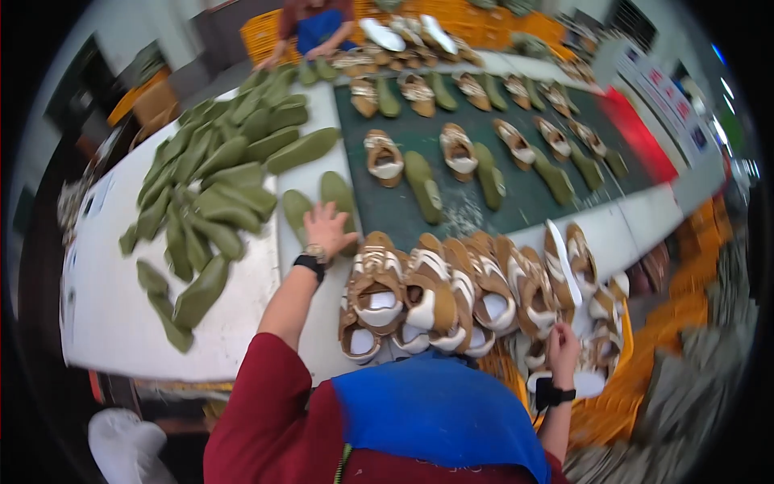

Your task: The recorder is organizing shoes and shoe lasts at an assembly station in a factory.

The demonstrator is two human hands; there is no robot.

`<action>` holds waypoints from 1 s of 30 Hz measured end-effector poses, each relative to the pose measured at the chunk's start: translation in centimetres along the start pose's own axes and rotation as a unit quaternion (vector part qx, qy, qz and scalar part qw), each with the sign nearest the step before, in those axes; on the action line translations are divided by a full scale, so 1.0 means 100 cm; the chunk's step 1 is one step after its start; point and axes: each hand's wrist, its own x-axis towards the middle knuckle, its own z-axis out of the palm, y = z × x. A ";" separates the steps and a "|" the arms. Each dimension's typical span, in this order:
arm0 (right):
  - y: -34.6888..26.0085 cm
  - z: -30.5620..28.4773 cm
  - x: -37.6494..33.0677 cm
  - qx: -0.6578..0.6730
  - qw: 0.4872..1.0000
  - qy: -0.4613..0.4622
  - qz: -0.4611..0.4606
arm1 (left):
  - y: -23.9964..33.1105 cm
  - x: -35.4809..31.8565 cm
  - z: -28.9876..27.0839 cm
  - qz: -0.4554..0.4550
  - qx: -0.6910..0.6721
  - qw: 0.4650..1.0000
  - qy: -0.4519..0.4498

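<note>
Two soles (pixel 322 202) lie at the desk (pixel 113 323) edge beside the belt (pixel 516 194); our left hand (pixel 326 228) rests on them, fingers spread flat, gripping nothing. Right hand (pixel 562 348) touches piled shoes (pixel 451 294); grip unclear. We judge pickup pending: close fingers on one sole.

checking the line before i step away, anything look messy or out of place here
The green soles lie in a loose, criss-crossed heap on the white table, unlike the neat shoe-and-sole pairs on the dark belt. The tan shoes at the near edge are crowded and overlapping.

Green conveyor belt (pixel 516 198), co-worker (pixel 316 28) at far end, orange crates (pixel 484 20).
</note>
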 end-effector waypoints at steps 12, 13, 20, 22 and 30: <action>0.209 0.059 -0.214 -0.174 0.908 -0.147 0.352 | 0.080 -0.082 -0.106 0.171 -0.252 0.951 0.051; 0.195 0.064 -0.213 -0.172 0.905 -0.133 0.365 | 0.096 -0.095 -0.122 0.202 -0.279 0.938 0.039; 0.220 -0.002 -0.149 0.006 0.874 0.205 0.441 | 0.187 -0.141 -0.186 0.418 -0.315 0.849 -0.075; 0.241 -0.027 -0.133 0.040 0.861 0.237 0.448 | 0.198 -0.152 -0.192 0.445 -0.311 0.834 -0.097; 0.312 0.002 -0.097 0.091 0.905 0.267 0.318 | 0.243 -0.173 -0.174 0.402 -0.379 0.810 -0.195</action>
